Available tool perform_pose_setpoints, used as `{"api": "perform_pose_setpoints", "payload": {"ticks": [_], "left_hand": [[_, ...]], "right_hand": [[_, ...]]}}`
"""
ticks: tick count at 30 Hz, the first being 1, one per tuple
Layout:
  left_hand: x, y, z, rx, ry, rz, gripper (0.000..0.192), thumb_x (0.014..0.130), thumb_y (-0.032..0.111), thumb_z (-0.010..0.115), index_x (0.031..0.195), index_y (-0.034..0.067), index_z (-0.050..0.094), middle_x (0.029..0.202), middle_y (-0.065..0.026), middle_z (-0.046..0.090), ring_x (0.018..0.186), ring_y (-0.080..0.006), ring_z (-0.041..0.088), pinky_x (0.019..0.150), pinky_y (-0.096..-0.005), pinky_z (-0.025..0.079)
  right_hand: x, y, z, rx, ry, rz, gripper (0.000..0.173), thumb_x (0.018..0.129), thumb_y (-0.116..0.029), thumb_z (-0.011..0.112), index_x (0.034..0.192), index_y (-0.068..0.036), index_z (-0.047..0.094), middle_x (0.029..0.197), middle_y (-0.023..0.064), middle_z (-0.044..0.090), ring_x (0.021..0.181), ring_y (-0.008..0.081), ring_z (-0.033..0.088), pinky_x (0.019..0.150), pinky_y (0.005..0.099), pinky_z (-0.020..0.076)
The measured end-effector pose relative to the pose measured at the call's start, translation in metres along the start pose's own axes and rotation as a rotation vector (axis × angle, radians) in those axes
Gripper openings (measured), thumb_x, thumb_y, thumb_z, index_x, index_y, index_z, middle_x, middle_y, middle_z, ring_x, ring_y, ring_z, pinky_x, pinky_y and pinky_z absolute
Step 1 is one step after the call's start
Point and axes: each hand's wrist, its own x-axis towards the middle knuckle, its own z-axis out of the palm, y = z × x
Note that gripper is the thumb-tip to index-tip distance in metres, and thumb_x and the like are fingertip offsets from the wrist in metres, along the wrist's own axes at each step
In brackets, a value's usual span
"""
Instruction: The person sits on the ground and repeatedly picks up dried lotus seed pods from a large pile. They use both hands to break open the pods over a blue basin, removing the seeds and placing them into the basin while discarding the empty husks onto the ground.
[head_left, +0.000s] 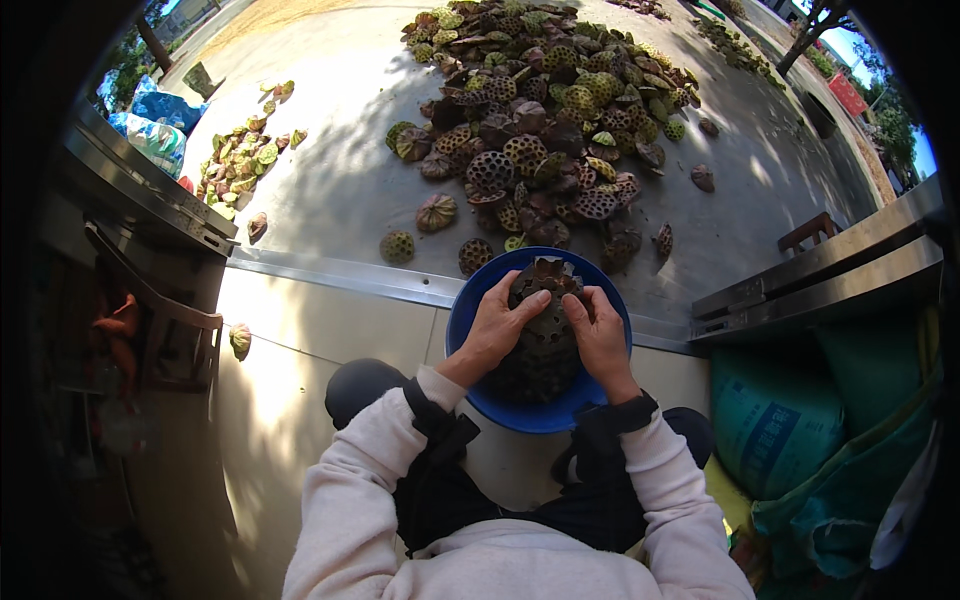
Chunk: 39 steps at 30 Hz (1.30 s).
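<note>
Between my two hands is a dark brown dried lotus seed pod (546, 309), its face full of holes and its upper edge torn. My left hand (496, 324) grips one side with the thumb laid on the face. On the other side my right hand (602, 334) holds it, thumb pressing near the rim. Directly beneath is a blue plastic basin (466, 315), standing on the floor between my knees. Dark seeds (529, 379) lie in the basin, in shadow; their number cannot be made out.
Beyond the metal door track (337, 274) rises a large heap of lotus pods (525, 112). A smaller pod pile (240, 161) lies left. Stuffed green sacks (776, 420) stand at my right, a wooden chair (176, 330) at my left. One loose pod (240, 340) rests on the tiles.
</note>
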Motion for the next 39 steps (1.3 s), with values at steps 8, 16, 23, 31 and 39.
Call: {"api": "perform_pose_setpoints", "payload": {"ticks": [8,16,23,31,39], "left_hand": [[0.001,0.008,-0.006,-0.059,-0.168,-0.113,0.039,0.081,0.011,0.077,0.114,-0.001,0.06,0.102,-0.0048,0.067,0.089,-0.0112,0.063,0.082,-0.0259,0.052],[0.0,0.0,-0.003,-0.35,-0.196,-0.203,0.045,0.083,0.004,0.073,0.124,0.001,0.055,0.113,-0.0074,0.066,0.098,-0.0163,0.065,0.091,-0.033,0.053],[-0.001,0.003,-0.001,-0.508,-0.217,-0.254,0.045,0.081,0.003,0.075,0.121,0.0,0.055,0.11,-0.0082,0.066,0.096,-0.0162,0.065,0.087,-0.0333,0.054],[0.001,-0.002,0.0,-0.327,-0.026,-0.204,0.044,0.081,0.006,0.075,0.12,-0.001,0.056,0.105,-0.0089,0.067,0.091,-0.0156,0.066,0.085,-0.03,0.055],[-0.003,0.0,-0.001,-0.169,-0.045,-0.098,0.036,0.083,0.012,0.075,0.114,-0.002,0.06,0.101,-0.0073,0.068,0.086,-0.0126,0.066,0.079,-0.0262,0.055]], "right_hand": [[-0.005,0.003,0.0,0.109,0.045,-0.02,0.025,0.1,-0.028,0.054,0.094,-0.004,0.058,0.083,0.0,0.061,0.074,0.0061,0.053,0.068,0.0217,0.044],[-0.005,-0.012,0.006,0.924,0.067,0.186,0.02,0.101,-0.023,0.053,0.095,-0.006,0.06,0.089,-0.0011,0.065,0.079,0.0061,0.058,0.072,0.0211,0.0484],[0.004,-0.015,-0.013,0.637,-0.002,0.125,0.02,0.097,-0.023,0.059,0.105,-0.005,0.059,0.097,0.0025,0.062,0.087,0.0104,0.06,0.076,0.0252,0.0497],[0.003,-0.019,-0.019,-0.345,0.261,-0.588,0.019,0.08,-0.014,0.077,0.09,-0.005,0.065,0.084,0.008,0.058,0.072,0.0202,0.058,0.063,0.0296,0.048],[0.002,-0.014,-0.014,-0.146,0.142,-0.315,0.014,0.088,-0.014,0.069,0.089,-0.003,0.062,0.082,0.0071,0.059,0.069,0.0194,0.059,0.061,0.0295,0.0481]]}}
